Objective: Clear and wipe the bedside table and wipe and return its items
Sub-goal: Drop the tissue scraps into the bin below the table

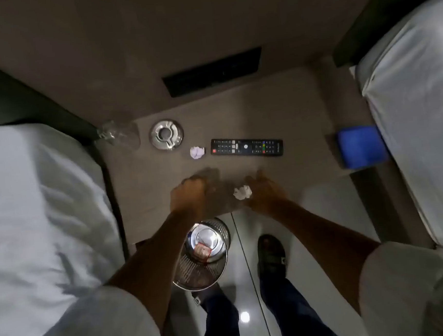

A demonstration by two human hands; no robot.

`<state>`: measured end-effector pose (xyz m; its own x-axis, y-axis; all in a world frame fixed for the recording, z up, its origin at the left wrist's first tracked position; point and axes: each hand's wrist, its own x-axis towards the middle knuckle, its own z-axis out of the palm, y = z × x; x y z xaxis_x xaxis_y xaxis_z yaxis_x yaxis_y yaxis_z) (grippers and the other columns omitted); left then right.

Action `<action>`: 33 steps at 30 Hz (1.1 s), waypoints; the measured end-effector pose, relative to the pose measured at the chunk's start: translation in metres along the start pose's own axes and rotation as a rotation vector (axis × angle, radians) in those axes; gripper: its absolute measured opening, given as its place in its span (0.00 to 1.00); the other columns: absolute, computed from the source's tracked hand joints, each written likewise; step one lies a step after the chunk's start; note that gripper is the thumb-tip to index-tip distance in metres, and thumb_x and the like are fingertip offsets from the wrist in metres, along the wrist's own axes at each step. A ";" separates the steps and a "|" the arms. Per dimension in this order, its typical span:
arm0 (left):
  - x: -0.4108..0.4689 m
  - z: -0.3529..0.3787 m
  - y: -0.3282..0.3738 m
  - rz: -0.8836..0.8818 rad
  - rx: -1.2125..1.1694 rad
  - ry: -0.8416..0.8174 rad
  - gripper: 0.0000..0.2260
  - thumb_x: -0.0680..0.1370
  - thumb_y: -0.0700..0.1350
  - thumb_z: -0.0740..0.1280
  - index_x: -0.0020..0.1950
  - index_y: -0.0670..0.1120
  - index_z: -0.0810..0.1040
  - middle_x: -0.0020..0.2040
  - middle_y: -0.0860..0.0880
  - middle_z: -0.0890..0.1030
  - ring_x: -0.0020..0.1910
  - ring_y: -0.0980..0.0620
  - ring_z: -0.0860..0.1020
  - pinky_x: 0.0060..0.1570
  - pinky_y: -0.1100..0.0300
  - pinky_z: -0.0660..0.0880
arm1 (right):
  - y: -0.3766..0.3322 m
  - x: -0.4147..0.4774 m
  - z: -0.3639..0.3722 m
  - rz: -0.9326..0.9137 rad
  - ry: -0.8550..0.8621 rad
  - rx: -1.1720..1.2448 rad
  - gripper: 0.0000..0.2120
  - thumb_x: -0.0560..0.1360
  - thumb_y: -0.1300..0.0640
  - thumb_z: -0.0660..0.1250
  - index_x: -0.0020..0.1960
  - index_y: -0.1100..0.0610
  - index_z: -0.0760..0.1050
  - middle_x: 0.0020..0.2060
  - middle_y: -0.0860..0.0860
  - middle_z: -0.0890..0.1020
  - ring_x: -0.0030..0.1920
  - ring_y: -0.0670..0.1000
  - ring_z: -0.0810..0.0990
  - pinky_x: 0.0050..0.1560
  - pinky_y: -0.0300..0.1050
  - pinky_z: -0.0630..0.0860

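A: Clothing check?
B: Short light-grey sleeves (113, 319) are seen on both arms, cut above the elbow; forearms are left bare. Left hand (188, 195) and right hand (267, 194) are ungloved.
A: Lower half?
B: Dark blue trousers (288, 304) are worn. A black open sandal (271, 254) with a small white mark is seen on the right foot.

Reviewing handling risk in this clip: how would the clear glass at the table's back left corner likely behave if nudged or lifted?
The glass looks thin and transparent, so probably fragile and somewhat slippery. It appears to lie on its side at the bedside table edge beside the ashtray, so a push could roll it off.
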<state>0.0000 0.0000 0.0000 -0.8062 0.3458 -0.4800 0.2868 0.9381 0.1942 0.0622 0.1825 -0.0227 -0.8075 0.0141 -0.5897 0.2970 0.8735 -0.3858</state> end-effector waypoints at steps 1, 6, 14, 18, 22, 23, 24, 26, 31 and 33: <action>0.009 0.007 0.001 -0.001 0.004 0.010 0.15 0.80 0.52 0.61 0.63 0.48 0.78 0.60 0.44 0.79 0.57 0.42 0.79 0.54 0.51 0.75 | 0.001 0.005 0.011 -0.003 -0.032 -0.016 0.25 0.72 0.49 0.69 0.66 0.52 0.66 0.68 0.58 0.63 0.60 0.62 0.75 0.55 0.54 0.76; 0.062 0.024 -0.013 -0.012 -0.010 0.185 0.20 0.79 0.50 0.62 0.70 0.44 0.70 0.70 0.40 0.69 0.67 0.39 0.69 0.59 0.45 0.71 | 0.008 0.023 0.044 -0.133 0.032 -0.148 0.22 0.75 0.58 0.64 0.68 0.52 0.66 0.67 0.60 0.65 0.59 0.61 0.74 0.58 0.55 0.75; 0.104 0.025 -0.036 -0.049 -0.058 0.045 0.10 0.76 0.49 0.65 0.54 0.50 0.80 0.59 0.44 0.77 0.62 0.41 0.70 0.55 0.49 0.72 | 0.008 0.038 0.045 -0.168 0.037 -0.253 0.18 0.75 0.58 0.66 0.65 0.56 0.70 0.66 0.60 0.65 0.61 0.60 0.73 0.60 0.54 0.74; 0.072 0.050 -0.042 -0.008 -0.017 0.018 0.12 0.77 0.39 0.61 0.60 0.45 0.77 0.60 0.41 0.75 0.62 0.41 0.70 0.51 0.52 0.71 | -0.003 0.036 0.049 -0.170 -0.012 -0.254 0.18 0.73 0.63 0.68 0.62 0.57 0.72 0.63 0.60 0.67 0.59 0.60 0.74 0.57 0.54 0.76; 0.040 0.077 -0.069 -0.026 -0.117 0.162 0.21 0.76 0.42 0.67 0.70 0.46 0.71 0.71 0.38 0.67 0.70 0.37 0.63 0.63 0.42 0.71 | -0.021 0.033 0.062 -0.210 -0.020 -0.258 0.19 0.72 0.66 0.67 0.63 0.58 0.72 0.64 0.59 0.66 0.61 0.60 0.73 0.58 0.53 0.76; 0.037 0.081 -0.076 -0.030 -0.118 0.210 0.21 0.75 0.43 0.67 0.69 0.47 0.72 0.70 0.38 0.68 0.70 0.36 0.64 0.63 0.40 0.70 | -0.025 0.033 0.065 -0.222 -0.015 -0.255 0.19 0.73 0.67 0.66 0.63 0.58 0.72 0.65 0.59 0.66 0.61 0.60 0.72 0.59 0.54 0.76; 0.034 0.084 -0.082 -0.037 -0.122 0.253 0.20 0.76 0.45 0.67 0.68 0.48 0.73 0.70 0.39 0.69 0.69 0.36 0.65 0.62 0.40 0.69 | -0.029 0.033 0.067 -0.227 -0.012 -0.249 0.20 0.73 0.67 0.66 0.63 0.58 0.72 0.65 0.59 0.66 0.61 0.60 0.72 0.59 0.54 0.76; 0.024 0.088 -0.093 -0.058 -0.152 0.328 0.18 0.78 0.52 0.64 0.67 0.51 0.74 0.69 0.40 0.70 0.68 0.36 0.66 0.61 0.41 0.69 | -0.034 0.031 0.071 -0.236 -0.009 -0.233 0.20 0.73 0.67 0.66 0.63 0.58 0.72 0.65 0.60 0.67 0.61 0.61 0.72 0.59 0.55 0.75; -0.015 0.103 -0.114 -0.042 -0.148 0.218 0.27 0.75 0.61 0.66 0.71 0.54 0.70 0.73 0.40 0.64 0.68 0.37 0.66 0.62 0.39 0.69 | -0.056 0.020 0.092 -0.292 -0.013 -0.191 0.19 0.73 0.64 0.67 0.63 0.59 0.71 0.64 0.60 0.68 0.59 0.60 0.74 0.59 0.56 0.76; -0.024 0.116 -0.120 -0.049 -0.154 0.197 0.26 0.74 0.57 0.69 0.71 0.53 0.71 0.75 0.39 0.63 0.69 0.37 0.67 0.62 0.40 0.70 | -0.066 0.015 0.102 -0.302 -0.013 -0.176 0.20 0.71 0.65 0.68 0.62 0.59 0.72 0.63 0.61 0.68 0.58 0.61 0.75 0.57 0.57 0.78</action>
<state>0.0452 -0.1186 -0.1108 -0.9068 0.2756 -0.3191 0.1749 0.9344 0.3102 0.0827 0.0749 -0.0783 -0.8389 -0.2627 -0.4767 -0.0474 0.9077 -0.4169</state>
